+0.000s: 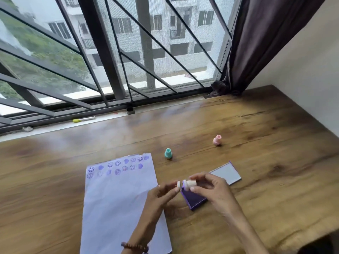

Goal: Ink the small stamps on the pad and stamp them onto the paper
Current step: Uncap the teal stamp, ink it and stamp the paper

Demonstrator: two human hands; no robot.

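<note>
A: Holding the small white stamp (189,184) on its side, the right hand (211,187) keeps the grip clenched on the stamp's handle; thumb and fingertips pinch it just above the open ink pad (194,198). Which way does the stamp's long axis run?

B: Roughly level, left to right. The printing face points toward the left hand (165,191), and the handle points back into the right palm. The face therefore does not yet look down at the pad.

A: And the left grip?

B: Closed on a small white disc (178,184), likely the stamp's cap, pinched between thumb and forefinger just beside the face, with a narrow gap between them.

A: So the coming move turns on what?

B: On rotation, judged from this pose: the stamp's axis must tip from level to upright, face down. The pad lies directly beneath the right hand, so that hand is the nearer one; the paper (121,198) lies to the left, under the left wrist, with blank area below its printed rows.

A: Other stamps?

B: A teal stamp (168,153) and a pink stamp (217,140) stand on the surface (266,162), well apart from both hands.
</note>
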